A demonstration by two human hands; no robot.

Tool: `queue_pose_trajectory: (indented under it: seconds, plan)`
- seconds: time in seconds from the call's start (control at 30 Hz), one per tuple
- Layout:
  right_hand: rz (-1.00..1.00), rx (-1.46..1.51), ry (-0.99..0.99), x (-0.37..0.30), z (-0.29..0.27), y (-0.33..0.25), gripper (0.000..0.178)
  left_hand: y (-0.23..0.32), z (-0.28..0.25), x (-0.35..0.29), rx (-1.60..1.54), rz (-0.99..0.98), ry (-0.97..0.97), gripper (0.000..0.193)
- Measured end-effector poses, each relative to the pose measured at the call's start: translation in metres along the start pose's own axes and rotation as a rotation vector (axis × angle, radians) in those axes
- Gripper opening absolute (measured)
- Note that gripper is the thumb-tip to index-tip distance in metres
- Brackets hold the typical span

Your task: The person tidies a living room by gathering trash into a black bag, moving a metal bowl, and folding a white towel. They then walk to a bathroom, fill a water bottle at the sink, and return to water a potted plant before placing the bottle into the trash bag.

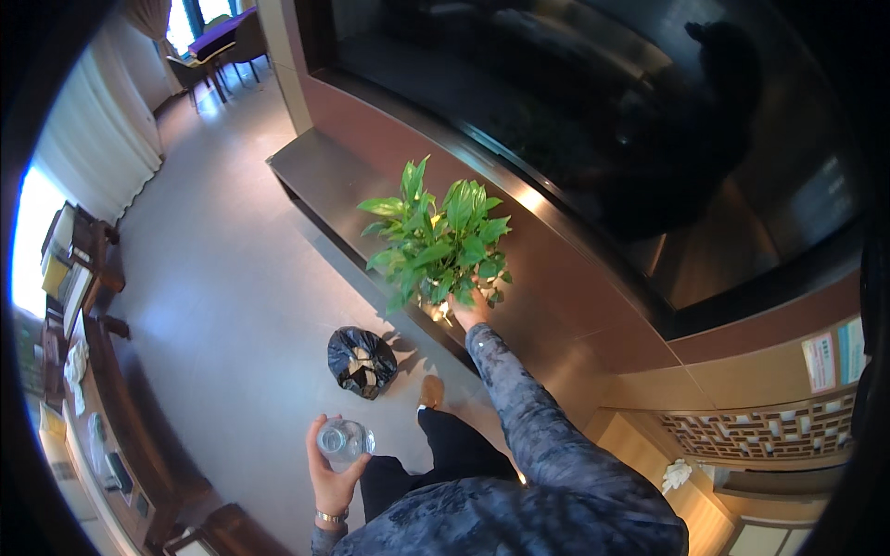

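My left hand (333, 480) is wrapped around a clear glass jar (345, 440), low in the view above the floor. The jar is see-through, with its round rim turned up toward me. My right arm stretches forward to a leafy green plant (436, 243) at the front edge of a long ledge. Closed at the base of the plant, under its leaves, is my right hand (471, 308), with some fingers hidden by foliage. Beside those fingers something shiny catches light at the stems; I cannot make out what it is.
A black plastic bag (362, 362), open at the top, sits on the grey floor near my foot. The brown ledge (324, 171) runs below a large dark glossy screen (593, 120). Dark wooden furniture (139, 435) lines the left; a table with chairs (222, 46) stands far off.
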State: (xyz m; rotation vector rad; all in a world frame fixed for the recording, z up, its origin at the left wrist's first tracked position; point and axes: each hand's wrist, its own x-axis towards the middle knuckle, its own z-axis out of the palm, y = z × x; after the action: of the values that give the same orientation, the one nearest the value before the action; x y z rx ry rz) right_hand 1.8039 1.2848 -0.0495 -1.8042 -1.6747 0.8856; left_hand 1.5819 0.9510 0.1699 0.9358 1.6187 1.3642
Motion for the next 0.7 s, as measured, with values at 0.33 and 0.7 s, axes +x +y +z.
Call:
queue_pose_trajectory:
  seconds: [0.33,0.7]
  plan:
    - [0.081,-0.125,0.092,0.05,0.042,0.008,0.044,-0.019,-0.019,0.137,0.12,-0.02,-0.133,0.087]
    - [-0.118,0.261,0.315,0.055,0.071,-0.011,0.038,-0.058,-0.02,0.224,0.106,0.0,-0.277,0.087]
